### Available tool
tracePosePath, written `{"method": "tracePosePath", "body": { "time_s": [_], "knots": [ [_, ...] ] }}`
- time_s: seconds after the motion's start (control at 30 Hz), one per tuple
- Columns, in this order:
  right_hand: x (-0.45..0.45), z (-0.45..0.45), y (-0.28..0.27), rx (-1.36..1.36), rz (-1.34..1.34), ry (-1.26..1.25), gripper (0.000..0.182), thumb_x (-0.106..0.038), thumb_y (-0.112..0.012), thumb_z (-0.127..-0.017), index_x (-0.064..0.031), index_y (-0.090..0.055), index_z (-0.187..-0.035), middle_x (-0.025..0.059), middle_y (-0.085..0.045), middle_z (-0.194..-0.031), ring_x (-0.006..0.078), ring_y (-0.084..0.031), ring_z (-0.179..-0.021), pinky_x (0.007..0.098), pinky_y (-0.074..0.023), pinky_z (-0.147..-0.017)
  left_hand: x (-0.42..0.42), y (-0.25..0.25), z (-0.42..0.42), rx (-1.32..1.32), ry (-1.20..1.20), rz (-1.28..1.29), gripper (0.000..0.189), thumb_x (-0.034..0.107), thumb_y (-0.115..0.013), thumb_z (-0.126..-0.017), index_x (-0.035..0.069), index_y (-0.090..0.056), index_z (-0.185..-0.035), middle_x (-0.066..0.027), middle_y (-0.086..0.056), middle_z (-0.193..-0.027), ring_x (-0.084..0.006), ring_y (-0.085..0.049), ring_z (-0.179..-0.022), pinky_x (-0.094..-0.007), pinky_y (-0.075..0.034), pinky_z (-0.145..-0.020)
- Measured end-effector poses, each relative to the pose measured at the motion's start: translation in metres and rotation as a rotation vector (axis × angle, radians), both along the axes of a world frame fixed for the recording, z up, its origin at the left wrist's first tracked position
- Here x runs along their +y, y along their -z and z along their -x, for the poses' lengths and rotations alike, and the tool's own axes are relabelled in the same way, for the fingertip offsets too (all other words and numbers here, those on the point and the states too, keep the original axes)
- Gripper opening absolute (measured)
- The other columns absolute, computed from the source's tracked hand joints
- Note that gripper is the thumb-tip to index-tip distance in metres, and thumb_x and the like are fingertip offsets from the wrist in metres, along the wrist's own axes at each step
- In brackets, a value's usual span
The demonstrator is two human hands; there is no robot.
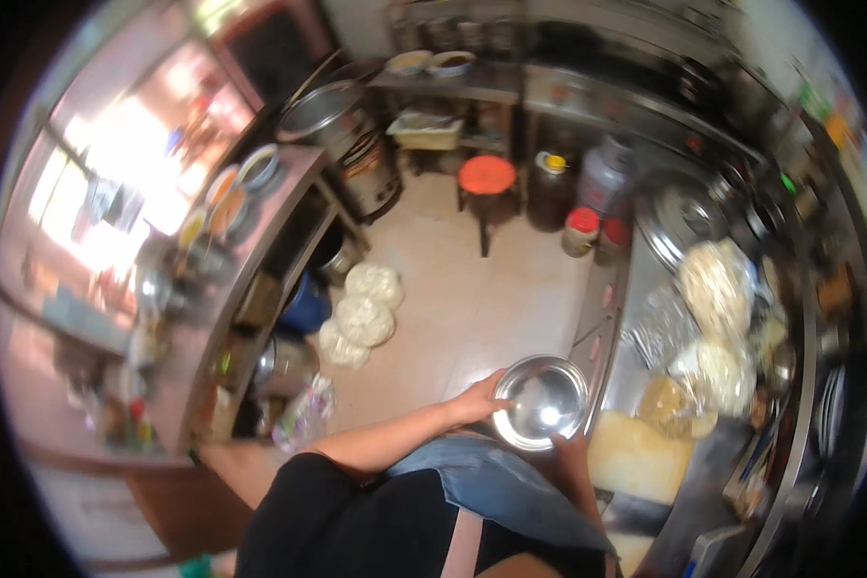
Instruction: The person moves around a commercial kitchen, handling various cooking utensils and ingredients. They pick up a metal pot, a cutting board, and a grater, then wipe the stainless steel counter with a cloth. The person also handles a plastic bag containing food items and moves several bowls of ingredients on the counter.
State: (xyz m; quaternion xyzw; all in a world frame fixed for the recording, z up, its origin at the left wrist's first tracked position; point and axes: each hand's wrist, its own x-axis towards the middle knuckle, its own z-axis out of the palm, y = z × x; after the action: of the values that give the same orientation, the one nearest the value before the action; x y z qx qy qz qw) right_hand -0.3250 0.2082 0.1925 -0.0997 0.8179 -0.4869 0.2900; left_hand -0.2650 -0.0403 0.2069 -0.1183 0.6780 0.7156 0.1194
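Observation:
A round, shiny stainless steel bowl (pixel 540 406) is held in front of my waist, its hollow side turned up toward me. My left hand (pixel 482 399) grips its left rim, with the thumb over the edge. At the lower right rim, my right hand (pixel 569 448) also holds the bowl, though it is dark and partly blurred. To the right of the bowl, a pale yellowed cutting board (pixel 639 456) lies on the steel counter (pixel 639 285). Clear plastic bags of pale food (pixel 719 289) rest farther along this counter.
Several round white bundles (pixel 365 321) sit on the tiled floor (pixel 462 289) at left. An orange-topped stool (pixel 487 175) stands ahead, near a gas cylinder (pixel 605 173) and a red-lidded jar (pixel 580 231). A large metal drum (pixel 354 155) stands beside the left counter (pixel 260 246), which holds bowls.

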Motion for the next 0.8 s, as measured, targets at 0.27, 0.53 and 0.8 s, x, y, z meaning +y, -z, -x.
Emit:
{"method": "tracePosePath", "body": {
  "time_s": [0.27, 0.53, 0.8],
  "knots": [
    [-0.195, 0.034, -0.010, -0.538, 0.306, -0.101, 0.046, -0.005, -0.057, -0.080, -0.0011, -0.048, -0.125, 0.0088, -0.059, -0.113, 0.0186, -0.056, -0.101, 0.0318, -0.0434, -0.089, -0.142, 0.053, -0.060, 0.080, -0.380, -0.191, 0.065, 0.008, -0.060, -0.085, 0.015, -0.027, -0.140, -0.0075, -0.049, -0.121, -0.0207, -0.049, -0.111, -0.0370, -0.051, -0.084],
    [-0.401, 0.065, -0.004, -0.533, 0.129, -0.482, 0.041, -0.007, -0.057, -0.086, -0.0023, -0.046, -0.125, 0.0059, -0.059, -0.107, 0.0156, -0.058, -0.096, 0.0303, -0.0461, -0.085, -0.292, 0.040, -0.093, 0.127, -0.727, -0.223, 0.065, 0.007, -0.059, -0.083, 0.006, -0.028, -0.141, -0.0110, -0.045, -0.131, -0.0203, -0.046, -0.118, -0.0365, -0.040, -0.098],
    [-0.544, 0.093, -0.006, -0.810, 0.186, -0.655, 0.043, -0.009, -0.057, -0.090, -0.0059, -0.040, -0.129, 0.0070, -0.058, -0.111, 0.0155, -0.059, -0.098, 0.0284, -0.0521, -0.076, -0.386, 0.022, -0.085, -0.011, -1.100, -0.381, 0.052, 0.006, -0.055, -0.086, 0.004, -0.038, -0.135, -0.0081, -0.053, -0.123, -0.0179, -0.054, -0.109, -0.0324, -0.047, -0.089]
  ]
}}
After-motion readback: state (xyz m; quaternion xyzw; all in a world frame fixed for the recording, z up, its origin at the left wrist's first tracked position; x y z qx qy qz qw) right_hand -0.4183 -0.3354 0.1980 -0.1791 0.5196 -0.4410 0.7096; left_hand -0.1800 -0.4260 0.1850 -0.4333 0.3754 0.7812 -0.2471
